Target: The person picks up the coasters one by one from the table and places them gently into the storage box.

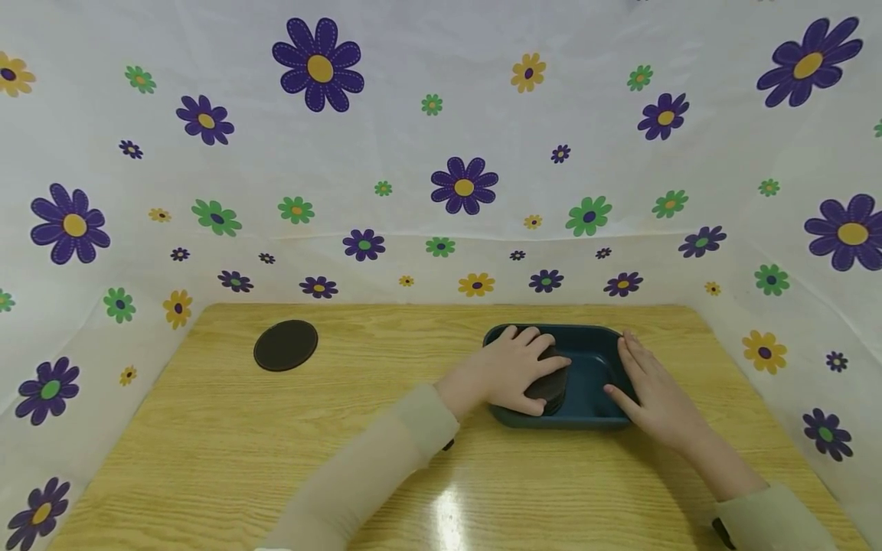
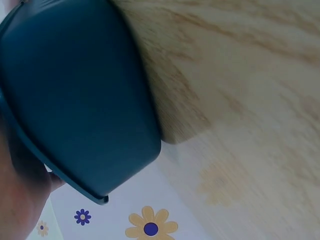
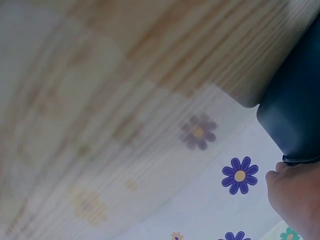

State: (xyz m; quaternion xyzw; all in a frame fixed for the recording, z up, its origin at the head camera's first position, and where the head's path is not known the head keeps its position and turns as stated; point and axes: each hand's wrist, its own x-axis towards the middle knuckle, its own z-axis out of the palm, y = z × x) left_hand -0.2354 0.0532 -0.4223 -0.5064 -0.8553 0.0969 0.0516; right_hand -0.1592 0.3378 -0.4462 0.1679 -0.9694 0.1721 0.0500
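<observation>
A dark teal rectangular tub [image 1: 592,375] sits on the table, right of centre. Reaching over its left side, my left hand [image 1: 517,371] has fingers and thumb spread around a stack of thin round black coasters [image 1: 551,379] inside the tub. The hand covers part of the stack, so the number of coasters cannot be told. At the tub's right end, my right hand [image 1: 654,394] holds the wall, with the thumb on the inner side and the fingers along the rim. A single black coaster [image 1: 285,345] lies flat at the table's back left.
The wood-grain table [image 1: 386,344] is enclosed at the back and sides by a white cloth [image 1: 386,145] printed with flowers. The left wrist view shows the tub's outer wall [image 2: 80,90] close up.
</observation>
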